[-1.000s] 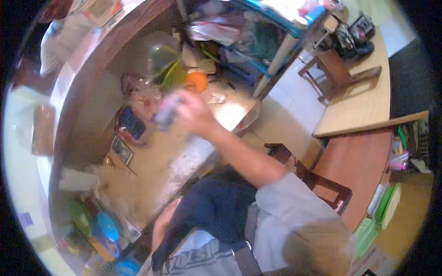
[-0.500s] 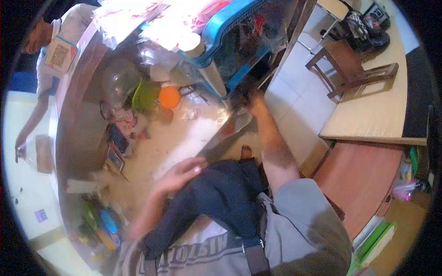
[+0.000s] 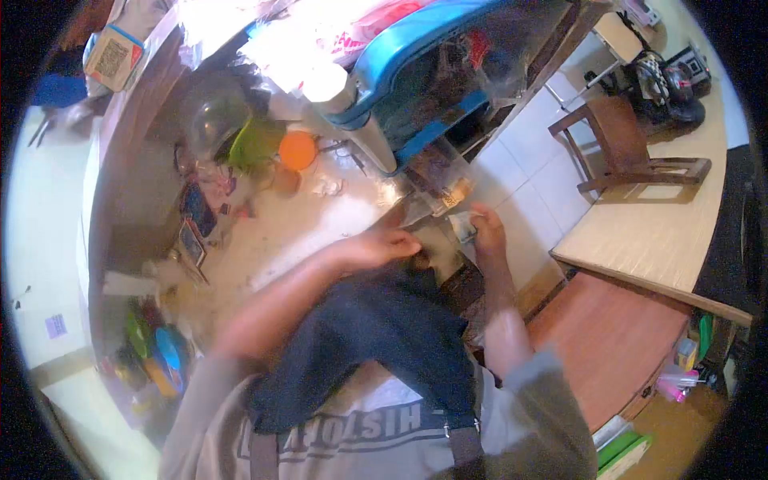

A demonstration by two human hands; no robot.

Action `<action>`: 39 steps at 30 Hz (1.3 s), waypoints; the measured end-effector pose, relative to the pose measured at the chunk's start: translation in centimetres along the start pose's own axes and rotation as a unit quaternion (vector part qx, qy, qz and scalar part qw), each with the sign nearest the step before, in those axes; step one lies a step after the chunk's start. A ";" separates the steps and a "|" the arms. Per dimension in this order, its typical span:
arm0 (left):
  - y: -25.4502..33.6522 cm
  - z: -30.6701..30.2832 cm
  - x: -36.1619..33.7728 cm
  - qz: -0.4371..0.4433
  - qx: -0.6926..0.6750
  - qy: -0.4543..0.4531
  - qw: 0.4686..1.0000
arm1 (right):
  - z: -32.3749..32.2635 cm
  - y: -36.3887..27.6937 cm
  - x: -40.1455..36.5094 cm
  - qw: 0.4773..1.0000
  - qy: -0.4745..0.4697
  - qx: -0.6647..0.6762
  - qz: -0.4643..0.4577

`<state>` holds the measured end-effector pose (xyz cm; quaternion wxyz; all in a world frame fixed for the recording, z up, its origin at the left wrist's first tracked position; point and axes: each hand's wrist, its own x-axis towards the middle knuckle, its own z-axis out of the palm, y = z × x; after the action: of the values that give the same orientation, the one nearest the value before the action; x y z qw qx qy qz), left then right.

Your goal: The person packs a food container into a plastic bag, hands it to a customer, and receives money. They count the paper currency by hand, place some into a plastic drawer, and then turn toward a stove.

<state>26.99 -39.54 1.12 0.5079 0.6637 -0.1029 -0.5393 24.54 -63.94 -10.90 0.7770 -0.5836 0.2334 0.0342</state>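
My right hand [image 3: 490, 232] pinches a small, pale grey-blue folded paper that looks like a banknote [image 3: 462, 227]. To its left, my left hand [image 3: 386, 246] hovers over my dark-clad lap, fingers curled together; whether anything is between them is hidden. Just beyond both hands lies a clear plastic bag [image 3: 440, 180] with brown and yellowish contents, under a blue plastic frame [image 3: 380, 56] with a grey leg [image 3: 372, 144].
At left, a cluttered table [image 3: 272, 248] holds an orange round lid [image 3: 298, 150], a green container [image 3: 254, 144] and a phone [image 3: 193, 242]. A QR-code sign [image 3: 114, 58] stands beyond. On the right are a wooden chair [image 3: 616, 140] and a reddish-brown board [image 3: 600, 344].
My right hand has drawn back from beneath the blue frame and now shows a folded banknote. My left hand has moved right and its fingers have curled. The person at far left has mostly left view.
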 end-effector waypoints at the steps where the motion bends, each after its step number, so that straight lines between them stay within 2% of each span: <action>1: 0.0 -0.1 0.8 -0.062 -0.066 -0.011 0.996 | -0.1 -0.4 -0.5 1.000 -0.003 -0.001 0.002; 2: 0.5 0.1 1.1 -0.063 -0.070 -0.009 0.996 | 0.0 -1.4 -1.3 0.993 -0.004 -0.111 -0.047; 3: 1.1 0.4 1.2 -0.041 -0.161 -0.001 0.986 | 0.2 -2.5 -2.0 0.971 -0.005 -0.219 -0.095; 4: 1.5 0.7 1.3 -0.017 -0.249 0.007 0.968 | 1.8 -4.2 -3.0 0.971 -0.008 -0.220 -0.094; 6: 0.9 1.0 1.9 0.020 -0.262 0.041 0.964 | 6.2 -7.2 -4.9 0.961 -0.103 -0.238 -0.099; 8: 0.7 0.2 1.4 0.009 -0.173 0.159 0.972 | 7.0 -7.4 -2.8 0.960 -0.114 -0.218 -0.131; 9: 0.0 -0.3 0.9 0.023 -0.172 0.199 0.964 | 7.5 -9.5 -1.6 0.939 -0.066 -0.286 -0.178; 10: -0.4 -1.4 -0.3 -0.010 -0.093 0.232 0.968 | 8.0 -10.7 -0.1 0.909 -0.019 -0.351 -0.223; 12: -5.1 -3.9 -2.0 -0.035 -0.048 0.284 0.957 | 8.2 -8.3 5.4 0.764 -0.134 -0.545 -0.318; 13: -7.1 -4.8 -3.3 -0.023 -0.053 0.312 0.948 | 8.7 -7.3 7.1 0.762 -0.138 -0.545 -0.322; 14: -9.4 -5.7 -4.9 -0.011 -0.059 0.340 0.938 | 9.4 -6.4 8.5 0.714 -0.155 -0.609 -0.309; 15: -13.4 -7.3 -6.3 -0.063 -0.024 0.362 0.930 | 10.3 -5.9 9.0 0.660 -0.173 -0.669 -0.294; 16: -16.8 -9.0 -7.9 -0.113 0.010 0.383 0.917 | 11.1 -5.9 8.6 0.656 -0.181 -0.669 -0.300; 18: -18.2 -9.7 -12.4 -0.129 0.017 0.416 0.900 | 12.3 -6.3 7.4 0.611 -0.032 -0.625 -0.485; 19: -18.7 -9.2 -14.0 -0.068 -0.060 0.474 0.876 | 12.0 -4.3 8.7 0.615 -0.014 -0.645 -0.454; 20: -19.7 -9.5 -15.8 -0.079 -0.087 0.500 0.858 | 12.1 -3.5 9.5 0.615 -0.025 -0.659 -0.433; 22: -25.4 -11.1 -17.8 -0.096 0.002 0.576 0.812 | 12.4 -3.6 10.2 0.610 -0.053 -0.677 -0.408; 24: -24.1 -10.8 -19.7 -0.073 -0.113 0.611 0.780 | 12.8 -4.0 10.4 0.609 -0.065 -0.682 -0.399; 26: -25.6 -11.1 -20.1 -0.161 -0.114 0.693 0.694 | 12.7 -4.9 10.5 0.602 -0.071 -0.697 -0.383; 27: -27.6 -11.7 -20.3 -0.167 -0.126 0.704 0.679 | 12.3 -5.3 10.7 0.598 -0.072 -0.706 -0.372; 29: -31.7 -12.1 -20.5 -0.125 -0.032 0.788 0.602 | 12.3 -6.0 11.1 0.595 -0.075 -0.720 -0.348; 32: -26.4 -8.7 -23.8 -0.117 -0.019 0.782 0.612 | 11.9 -8.0 11.7 0.602 -0.078 -0.732 -0.309; 33: -24.9 -7.8 -24.6 -0.134 -0.035 0.755 0.642 | 11.4 -9.2 11.8 0.611 -0.078 -0.731 -0.296; 34: -26.5 -7.4 -24.0 -0.131 -0.037 0.750 0.647 | 10.8 -10.3 11.3 0.622 -0.078 -0.727 -0.280; 36: -29.8 -6.9 -22.7 -0.037 0.056 0.797 0.601 | 8.8 -12.8 9.3 0.649 -0.075 -0.720 -0.232; 37: -30.5 -6.6 -22.4 -0.022 0.055 0.788 0.613 | 7.7 -13.9 7.9 0.662 -0.073 -0.719 -0.196; 39: -29.1 -4.8 -23.6 0.055 -0.104 0.682 0.722 | 6.9 -15.4 3.4 0.690 -0.082 -0.714 -0.086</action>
<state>9.60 -7.22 -7.82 0.5355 0.7885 0.2918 0.0798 34.77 -63.22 2.88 0.1416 -0.9747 0.0233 0.1712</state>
